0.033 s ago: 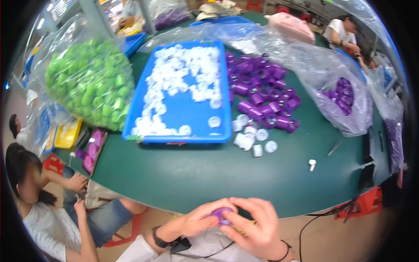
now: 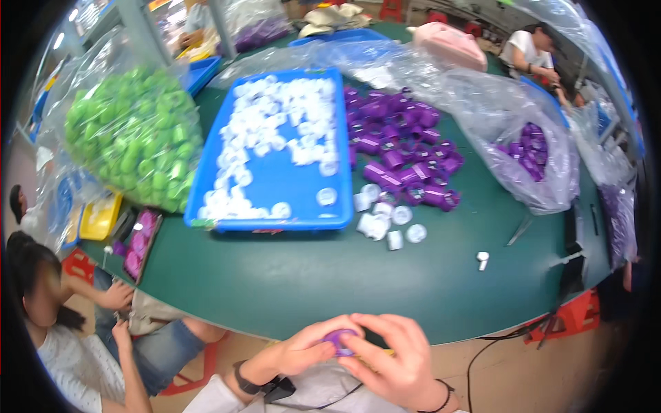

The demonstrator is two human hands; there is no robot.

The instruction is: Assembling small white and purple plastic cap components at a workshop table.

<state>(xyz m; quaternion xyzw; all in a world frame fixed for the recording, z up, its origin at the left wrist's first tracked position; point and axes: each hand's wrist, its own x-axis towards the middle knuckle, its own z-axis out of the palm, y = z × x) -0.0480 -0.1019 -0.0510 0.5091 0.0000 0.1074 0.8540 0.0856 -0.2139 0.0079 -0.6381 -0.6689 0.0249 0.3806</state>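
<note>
Both hands meet at the near edge of the green table [image 2: 289,289] — left hand [image 2: 303,354] and right hand [image 2: 392,361] with fingers clamped together on one purple cap [image 2: 340,340]. Held past the table's rim; a loosened pinch would likely drop it to the floor, away from the blue tray [image 2: 275,186].

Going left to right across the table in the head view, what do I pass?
Bag of green caps → blue tray of white caps → loose purple caps → clear bag with purple caps.
</note>
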